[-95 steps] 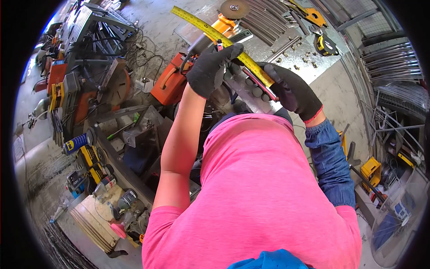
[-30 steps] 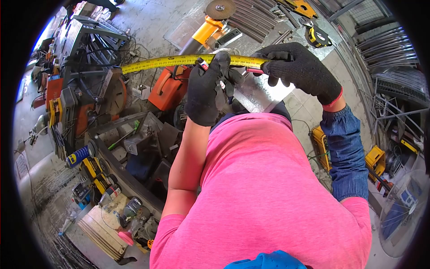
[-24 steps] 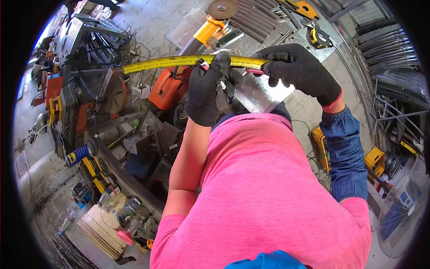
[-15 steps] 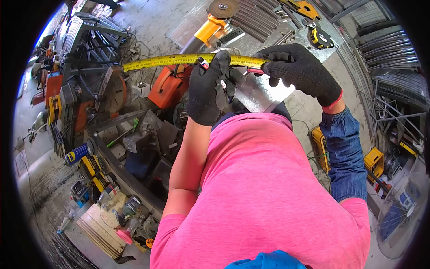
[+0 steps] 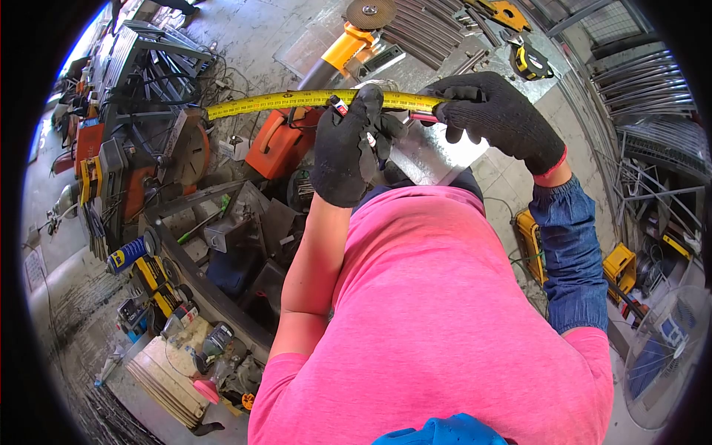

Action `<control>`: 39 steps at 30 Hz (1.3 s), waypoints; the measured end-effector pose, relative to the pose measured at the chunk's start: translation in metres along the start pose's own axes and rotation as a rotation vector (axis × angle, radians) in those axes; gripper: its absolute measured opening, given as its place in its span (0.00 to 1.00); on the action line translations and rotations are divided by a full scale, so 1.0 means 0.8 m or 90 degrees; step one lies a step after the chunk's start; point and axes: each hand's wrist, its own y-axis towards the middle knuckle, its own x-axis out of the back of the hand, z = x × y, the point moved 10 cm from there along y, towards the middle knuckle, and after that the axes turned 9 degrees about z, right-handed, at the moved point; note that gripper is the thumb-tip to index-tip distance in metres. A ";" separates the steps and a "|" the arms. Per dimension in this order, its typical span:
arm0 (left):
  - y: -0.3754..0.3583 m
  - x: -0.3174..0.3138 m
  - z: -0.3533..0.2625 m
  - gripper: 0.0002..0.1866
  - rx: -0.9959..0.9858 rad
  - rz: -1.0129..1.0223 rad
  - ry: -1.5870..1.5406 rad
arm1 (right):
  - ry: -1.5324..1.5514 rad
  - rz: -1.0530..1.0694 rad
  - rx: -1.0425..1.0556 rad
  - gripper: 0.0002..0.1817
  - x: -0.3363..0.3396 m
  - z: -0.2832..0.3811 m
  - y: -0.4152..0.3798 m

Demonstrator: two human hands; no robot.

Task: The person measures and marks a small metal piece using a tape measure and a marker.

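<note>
A yellow measuring tape (image 5: pixel 276 101) with printed numbers arches across from the left to my right hand. My left hand (image 5: pixel 345 152), in a black knit glove, is closed with its thumb and fingertips at the tape's lower edge. A marker (image 5: pixel 338 104) with a white and red label also sticks out of its grip. My right hand (image 5: pixel 504 119), in a matching glove, has its curled fingertips shut on the tape's right end. Close under that end, a thin red piece (image 5: pixel 423 116) shows beside the fingers. A shiny metal sheet (image 5: pixel 434 157) lies beneath both hands.
An angle grinder (image 5: pixel 348 46) and a second tape measure (image 5: pixel 531 62) lie beyond my hands, near several metal bars (image 5: pixel 423 33). An orange-red case (image 5: pixel 278 144) stands to the left, by a metal frame (image 5: pixel 196 274). A fan (image 5: pixel 671 348) is at lower right.
The tape's far left end has shifted slightly to the right, and my left hand has moved a touch right with it. My right hand looks still.
</note>
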 end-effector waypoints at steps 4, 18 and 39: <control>0.002 0.004 0.006 0.23 0.009 -0.004 -0.045 | -0.005 -0.003 -0.012 0.24 -0.001 -0.005 0.001; -0.002 0.001 0.004 0.20 0.002 0.008 -0.064 | 0.001 -0.007 0.001 0.23 -0.001 0.001 0.001; -0.087 0.012 -0.095 0.37 0.045 0.257 0.204 | -0.021 -0.011 0.031 0.21 -0.004 0.024 0.001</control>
